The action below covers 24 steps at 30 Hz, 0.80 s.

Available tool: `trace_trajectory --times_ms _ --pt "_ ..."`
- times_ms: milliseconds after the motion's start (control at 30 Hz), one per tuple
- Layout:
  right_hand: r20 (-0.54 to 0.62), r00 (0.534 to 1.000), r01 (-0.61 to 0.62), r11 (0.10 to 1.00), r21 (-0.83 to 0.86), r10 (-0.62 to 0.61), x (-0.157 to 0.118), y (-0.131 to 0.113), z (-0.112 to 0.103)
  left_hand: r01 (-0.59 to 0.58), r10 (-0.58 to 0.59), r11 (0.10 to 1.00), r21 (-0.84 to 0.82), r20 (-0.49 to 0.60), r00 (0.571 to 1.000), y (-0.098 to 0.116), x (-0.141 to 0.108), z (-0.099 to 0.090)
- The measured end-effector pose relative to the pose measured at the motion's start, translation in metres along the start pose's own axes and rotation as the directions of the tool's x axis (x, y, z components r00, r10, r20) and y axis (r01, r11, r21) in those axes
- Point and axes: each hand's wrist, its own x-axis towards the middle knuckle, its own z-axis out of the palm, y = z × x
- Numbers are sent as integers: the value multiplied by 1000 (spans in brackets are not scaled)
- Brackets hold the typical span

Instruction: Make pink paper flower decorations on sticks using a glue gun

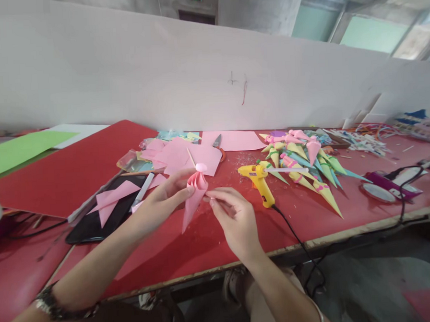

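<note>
A pink paper cone (pixel 193 205) hangs point down over the red table, with a pink ball (pixel 201 167) and a thin stick at its ruffled top. My left hand (pixel 173 189) grips the cone's upper left side between thumb and fingers. On the cone's right, my right hand (pixel 235 217) has its thumb and forefinger pinched together beside the ruffles; whatever is between those fingertips is too small to make out. A yellow glue gun (pixel 261 182) lies to the right of my right hand, a white glue stick pointing out of its back.
Pink sheets (pixel 186 155) and scissors (pixel 219 148) lie behind my hands. Several finished-looking paper cones (pixel 308 158) are piled at the right. A black tray (pixel 113 214) and large red board (pixel 74 168) are at the left. The glue gun's cord (pixel 294 229) drops over the front edge.
</note>
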Motion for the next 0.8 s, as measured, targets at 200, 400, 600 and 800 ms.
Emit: trace_trajectory --times_ms 200,400,600,800 --pt "5 998 56 997 -58 -56 0 -2 0 79 -56 975 -207 113 992 -6 -4 12" --pt "9 999 52 999 7 -52 -1 -4 0 63 -58 991 -117 43 997 -7 -6 13" --pt "-58 998 -15 999 30 17 -1 -6 -2 114 -124 945 -306 -13 992 -11 -8 10" --pt "-68 997 -39 998 55 43 -1 -3 0 84 -78 939 -334 31 996 -10 -13 11"
